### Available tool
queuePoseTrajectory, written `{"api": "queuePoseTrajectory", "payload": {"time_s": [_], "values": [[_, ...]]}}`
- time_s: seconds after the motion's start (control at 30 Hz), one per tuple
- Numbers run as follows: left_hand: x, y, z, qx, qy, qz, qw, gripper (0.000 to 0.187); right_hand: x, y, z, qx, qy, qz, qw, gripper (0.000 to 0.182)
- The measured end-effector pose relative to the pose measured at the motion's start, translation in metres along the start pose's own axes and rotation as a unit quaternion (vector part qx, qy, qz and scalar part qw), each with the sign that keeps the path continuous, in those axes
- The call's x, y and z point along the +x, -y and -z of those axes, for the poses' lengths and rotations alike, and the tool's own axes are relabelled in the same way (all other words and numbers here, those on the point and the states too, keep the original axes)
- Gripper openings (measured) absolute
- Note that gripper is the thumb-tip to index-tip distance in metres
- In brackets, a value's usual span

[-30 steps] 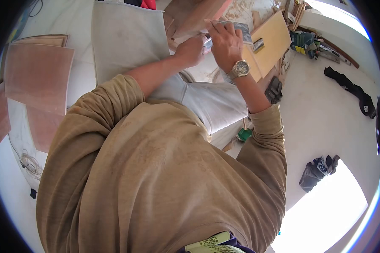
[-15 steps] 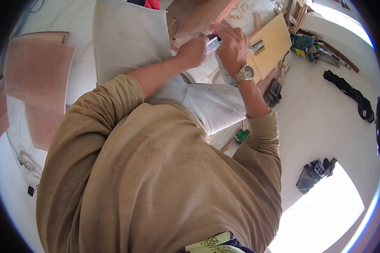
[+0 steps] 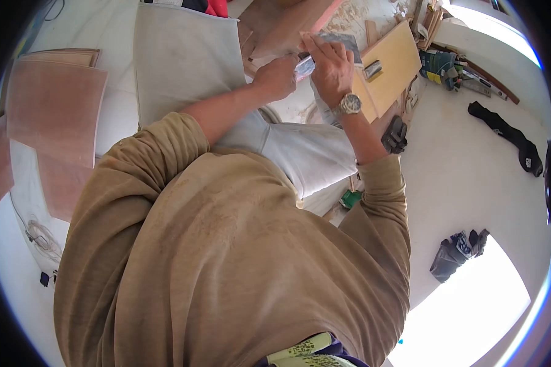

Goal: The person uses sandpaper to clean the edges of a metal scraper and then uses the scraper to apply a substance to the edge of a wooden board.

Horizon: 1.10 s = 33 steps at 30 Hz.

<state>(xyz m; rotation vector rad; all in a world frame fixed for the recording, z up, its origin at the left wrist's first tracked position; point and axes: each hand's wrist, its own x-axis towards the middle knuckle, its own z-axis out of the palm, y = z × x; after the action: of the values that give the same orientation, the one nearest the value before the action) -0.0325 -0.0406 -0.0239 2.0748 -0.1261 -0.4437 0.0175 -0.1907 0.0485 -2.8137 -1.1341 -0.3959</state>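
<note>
My left hand (image 3: 277,78) is closed around a shiny metal piece (image 3: 305,66) that sticks out toward my right hand; its full shape is hidden. Beside it, my right hand (image 3: 332,72), with a metal watch (image 3: 350,104) on the wrist, has its fingers over a dark grey flat piece (image 3: 347,43). The fingers cover much of that piece, and I cannot make out its kind. To the right of this hand lies a yellow wooden board (image 3: 395,67) with a small shiny metal part (image 3: 372,69) on it.
Reddish-brown curved panels (image 3: 55,104) lie at the left. Dusty brown wood (image 3: 288,30) is ahead of my hands. A green-and-black power tool (image 3: 439,67) rests at the right, with a black cloth (image 3: 508,137) and a dark glove-like item (image 3: 456,254) on the pale floor.
My right hand has shifted slightly left, and its fingers have straightened. The dark grey flat piece now shows broadly behind the fingers. The metal piece in my left hand has tilted and moved slightly left.
</note>
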Motion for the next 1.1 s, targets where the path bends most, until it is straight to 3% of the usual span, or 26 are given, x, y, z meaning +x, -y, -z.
{"api": "queuePoseTrajectory", "payload": {"time_s": [0.13, 0.23, 0.33, 0.53, 0.63, 0.67, 0.73, 0.97, 1.03, 1.1], "values": [[0.000, -0.003, -0.003, -0.023, -0.013, 0.009, 1.000, 0.033, -0.007, 0.013, 0.032, -0.001, 0.074, 0.002, 0.997, 0.056], [-0.003, -0.002, -0.005, -0.023, -0.025, -0.013, 0.999, 0.051, 0.011, -0.002, 0.034, 0.020, 0.039, -0.047, 0.998, 0.056], [0.000, 0.002, -0.008, -0.017, -0.035, -0.016, 0.999, 0.053, 0.029, -0.019, 0.019, -0.026, -0.006, -0.069, 0.997, 0.055], [0.000, 0.004, -0.006, -0.015, -0.025, -0.025, 0.999, 0.044, 0.015, 0.010, 0.021, 0.025, 0.045, -0.089, 0.995, 0.056], [-0.001, 0.002, -0.005, -0.020, -0.018, -0.007, 1.000, 0.036, -0.004, 0.041, 0.023, 0.026, 0.033, -0.071, 0.997, 0.056], [0.002, 0.006, -0.009, -0.022, -0.024, -0.031, 0.999, 0.033, -0.009, 0.047, 0.024, 0.015, 0.029, -0.048, 0.998, 0.048], [0.003, 0.010, -0.011, -0.025, -0.039, -0.077, 0.996, 0.027, -0.009, 0.051, 0.029, 0.035, 0.038, -0.044, 0.998, 0.048], [0.002, 0.005, -0.011, -0.042, -0.047, -0.033, 0.997, 0.034, 0.013, 0.032, 0.025, 0.003, -0.016, -0.024, 1.000, 0.057], [-0.004, -0.007, 0.004, -0.047, -0.009, 0.000, 0.999, 0.039, -0.001, 0.029, 0.014, -0.009, 0.005, -0.020, 1.000, 0.060], [0.001, 0.005, -0.012, -0.024, -0.032, -0.023, 0.999, 0.039, -0.015, 0.036, 0.009, -0.007, 0.015, -0.022, 1.000, 0.060]]}}
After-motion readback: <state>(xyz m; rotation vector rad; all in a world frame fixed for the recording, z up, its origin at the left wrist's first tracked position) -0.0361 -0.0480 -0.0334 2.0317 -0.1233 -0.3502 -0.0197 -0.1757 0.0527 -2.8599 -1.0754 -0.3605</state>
